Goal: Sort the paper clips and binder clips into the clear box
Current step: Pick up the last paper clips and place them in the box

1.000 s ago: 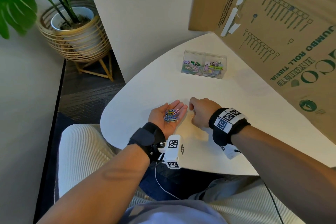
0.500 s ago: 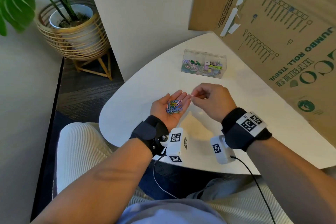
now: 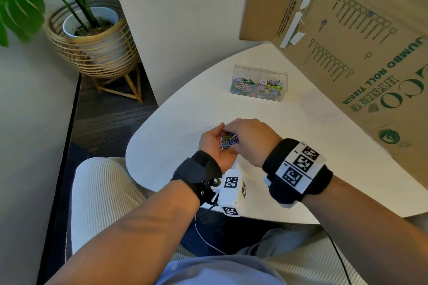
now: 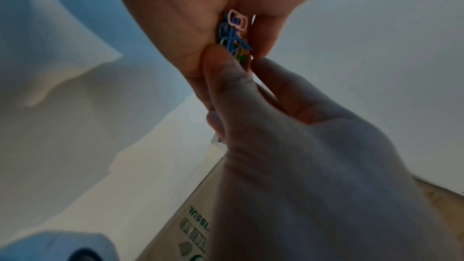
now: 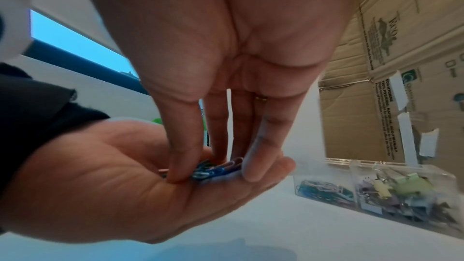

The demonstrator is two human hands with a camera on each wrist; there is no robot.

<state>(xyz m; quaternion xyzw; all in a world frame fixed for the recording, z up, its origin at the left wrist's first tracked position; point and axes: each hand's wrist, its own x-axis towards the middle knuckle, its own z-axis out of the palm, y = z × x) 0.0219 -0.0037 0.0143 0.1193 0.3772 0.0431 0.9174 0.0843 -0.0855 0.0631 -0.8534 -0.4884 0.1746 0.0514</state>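
A small pile of coloured paper clips (image 3: 228,140) lies in my upturned left hand (image 3: 212,146), which hovers over the near part of the white table (image 3: 301,146). My right hand (image 3: 247,139) comes down over that palm. In the right wrist view its thumb and fingers (image 5: 251,174) pinch the paper clips (image 5: 216,169) from both sides. The clear box (image 3: 260,71) stands farther back on the table. Its left compartment holds paper clips and its right one binder clips (image 5: 406,188).
A big cardboard box (image 3: 359,41) leans along the right side of the table, close behind the clear box. A white wall panel (image 3: 185,18) stands at the back left. A potted plant in a wicker basket (image 3: 92,37) sits on the floor beyond the table edge.
My right hand lifted off the table with a clip, swung left to my left palm, and now closes down on the pile. My left hand stayed palm up and cupped slightly.
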